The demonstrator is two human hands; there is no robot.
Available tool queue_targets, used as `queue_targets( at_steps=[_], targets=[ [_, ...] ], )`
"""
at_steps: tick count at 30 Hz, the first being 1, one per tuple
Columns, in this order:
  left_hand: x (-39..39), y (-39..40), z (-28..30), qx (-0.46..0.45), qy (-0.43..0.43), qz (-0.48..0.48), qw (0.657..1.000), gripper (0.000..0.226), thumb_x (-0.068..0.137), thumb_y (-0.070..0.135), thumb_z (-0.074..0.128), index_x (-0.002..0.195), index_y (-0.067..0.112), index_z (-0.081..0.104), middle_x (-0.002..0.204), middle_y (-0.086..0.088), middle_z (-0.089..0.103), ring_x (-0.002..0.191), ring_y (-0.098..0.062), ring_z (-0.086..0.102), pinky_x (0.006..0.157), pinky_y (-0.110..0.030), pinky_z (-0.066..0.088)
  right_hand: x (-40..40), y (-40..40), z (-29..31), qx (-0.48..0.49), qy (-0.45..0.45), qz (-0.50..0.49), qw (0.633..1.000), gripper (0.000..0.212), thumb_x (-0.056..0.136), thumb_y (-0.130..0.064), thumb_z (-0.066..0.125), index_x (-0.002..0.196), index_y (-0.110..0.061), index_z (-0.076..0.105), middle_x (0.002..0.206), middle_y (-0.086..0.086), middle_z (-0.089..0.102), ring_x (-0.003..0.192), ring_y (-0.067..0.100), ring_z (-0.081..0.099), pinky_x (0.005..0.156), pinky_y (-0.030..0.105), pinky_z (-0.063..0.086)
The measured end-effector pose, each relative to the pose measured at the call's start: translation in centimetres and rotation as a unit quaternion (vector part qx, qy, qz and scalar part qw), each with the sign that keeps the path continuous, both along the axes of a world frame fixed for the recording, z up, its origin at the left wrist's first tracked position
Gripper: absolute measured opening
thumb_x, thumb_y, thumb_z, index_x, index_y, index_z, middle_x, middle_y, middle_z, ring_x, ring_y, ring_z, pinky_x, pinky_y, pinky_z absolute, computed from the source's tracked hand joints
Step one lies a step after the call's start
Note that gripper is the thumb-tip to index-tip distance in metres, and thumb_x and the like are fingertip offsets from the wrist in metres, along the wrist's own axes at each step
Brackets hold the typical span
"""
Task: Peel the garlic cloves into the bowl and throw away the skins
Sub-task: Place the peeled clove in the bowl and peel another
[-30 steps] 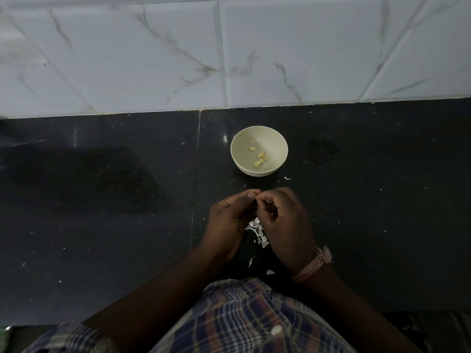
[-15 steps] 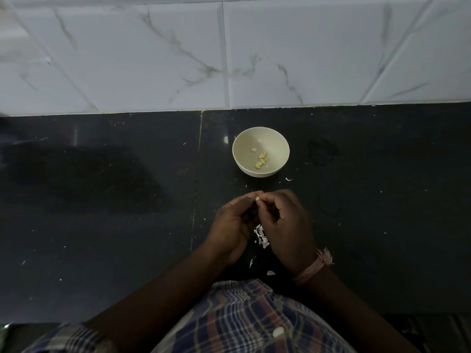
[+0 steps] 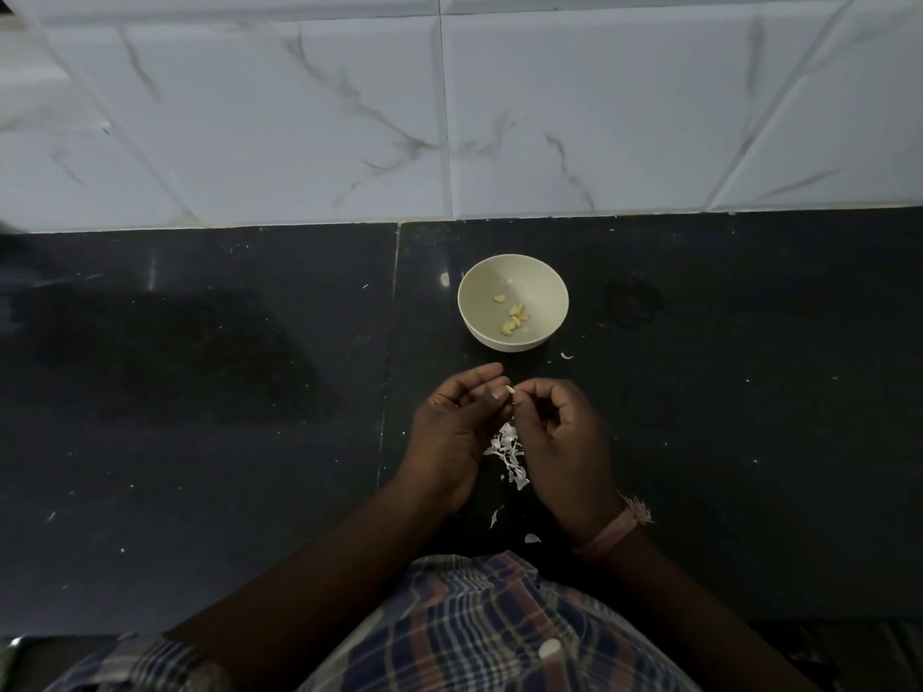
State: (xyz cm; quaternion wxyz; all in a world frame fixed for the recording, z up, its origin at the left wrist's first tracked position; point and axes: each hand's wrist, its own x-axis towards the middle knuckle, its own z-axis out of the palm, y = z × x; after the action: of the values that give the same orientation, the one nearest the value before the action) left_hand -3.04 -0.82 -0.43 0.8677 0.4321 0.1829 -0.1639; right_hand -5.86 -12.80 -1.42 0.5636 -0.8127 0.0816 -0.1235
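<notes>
A small cream bowl (image 3: 544, 287) stands on the black counter (image 3: 200, 417) with several peeled yellowish garlic cloves (image 3: 514, 319) in its bottom. Just in front of it my left hand (image 3: 452, 432) and my right hand (image 3: 564, 442) meet, fingertips together, pinching one small pale garlic clove (image 3: 510, 390) between them. Its lower part is hidden by the fingers. Below the hands lies a little heap of white garlic skins (image 3: 509, 454).
Loose skin flakes lie on the counter near my body (image 3: 532, 538) and right of the bowl (image 3: 566, 356). A white marble-tiled wall (image 3: 449, 117) rises behind the counter. My checked shirt (image 3: 489, 626) fills the bottom edge.
Both hands have risen slightly toward the bowl and the clove's pale tip now shows between the fingertips. The bowl and the skin heap have stayed put.
</notes>
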Motion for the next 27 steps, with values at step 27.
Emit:
queue_targets(
  at_steps=[27],
  targets=[
    [-0.1,-0.6,0.6,0.008,-0.033,-0.007,0.999,0.027,0.084,-0.009,0.065,0.108,0.003,0.07,0.089,-0.007,0.075,0.085,-0.015,0.072,0.081,-0.025,0.06,0.6,-1.2,1.3,0.015,0.039,0.02,0.999,0.014,0.083,-0.007,0.076,0.083,-0.019,0.068,0.081,-0.004,0.068,0.073,0.012,0.066,0.068,0.033,0.056]
  ],
)
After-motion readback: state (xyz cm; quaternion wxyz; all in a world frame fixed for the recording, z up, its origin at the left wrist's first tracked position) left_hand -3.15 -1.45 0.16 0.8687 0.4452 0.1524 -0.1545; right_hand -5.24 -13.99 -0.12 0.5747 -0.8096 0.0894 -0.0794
